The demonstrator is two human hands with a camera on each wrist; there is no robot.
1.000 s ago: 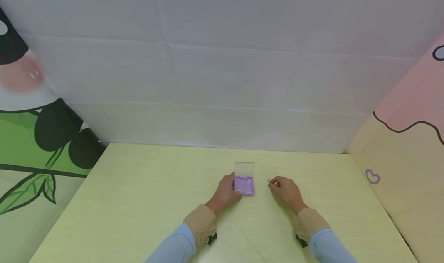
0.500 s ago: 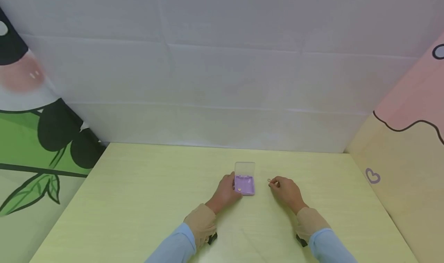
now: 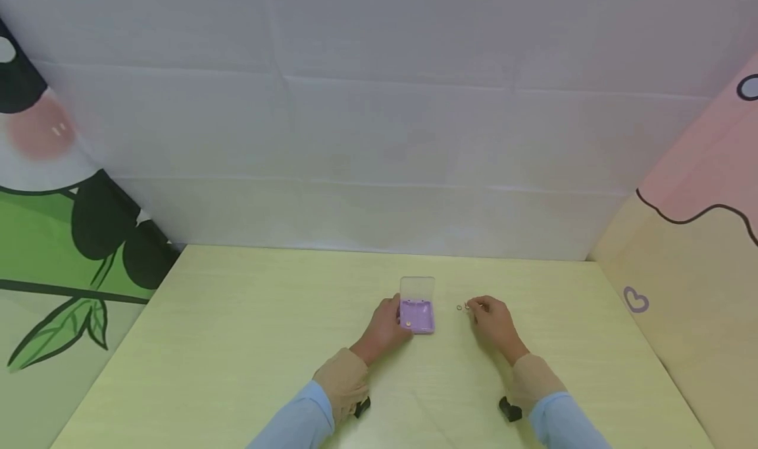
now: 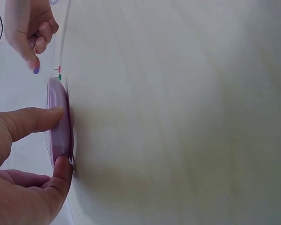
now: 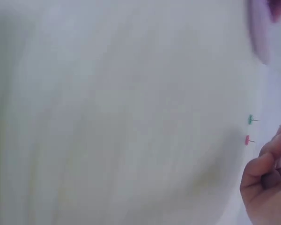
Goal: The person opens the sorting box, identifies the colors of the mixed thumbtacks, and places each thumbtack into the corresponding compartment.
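Observation:
My left hand grips the near-left edge of a small purple box, thumb on one side in the left wrist view. The box's clear lid is raised, and a tiny yellowish piece lies inside. Right of the box, a green push pin and a red push pin rest on their heads, needles up. My right hand is just beside the red pin. At its fingertips, the left wrist view shows a small purple push pin, its needle not visible.
The pale yellow table runs back to a grey-white wall sheet. Printed panels stand at the left and right sides.
My right hand has shifted slightly right and away from me, so two pins now show beside it where one showed before. My left hand and the box have stayed put.

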